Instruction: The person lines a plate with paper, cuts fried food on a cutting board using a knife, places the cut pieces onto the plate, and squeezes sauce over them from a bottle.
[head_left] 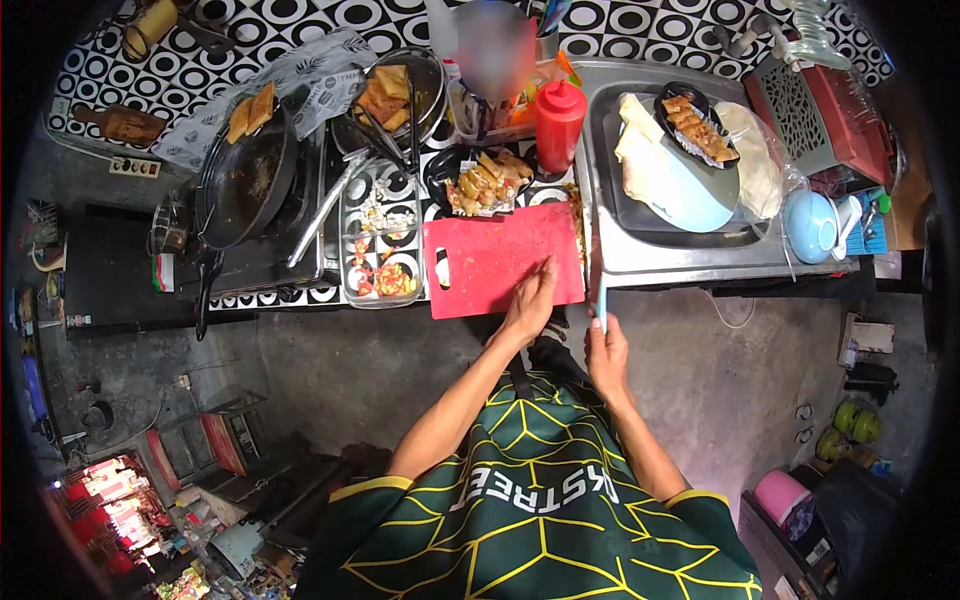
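Note:
A red cutting board [485, 250] lies at the counter's front edge. My left hand [532, 302] rests over its right part, fingers stretched out and holding nothing visible. My right hand [606, 358], just right of the board, is closed round the light blue handle of a knife [601, 297], its blade pointing away from me. Behind the board stands a black bowl [440, 180] of cut fried pastry pieces [487, 187]. A red squeeze bottle [560, 125] stands upright beside it. Small crumbs dot the board.
At left, a wok [250, 190] sits on the stove with fried pastries on its rim. A divided clear container [380, 240] holds chopped bits. More fried pastries [385, 95] and tongs lie in a pan. At right, another filled black bowl [665, 98] stands near flat wrappers [640, 155].

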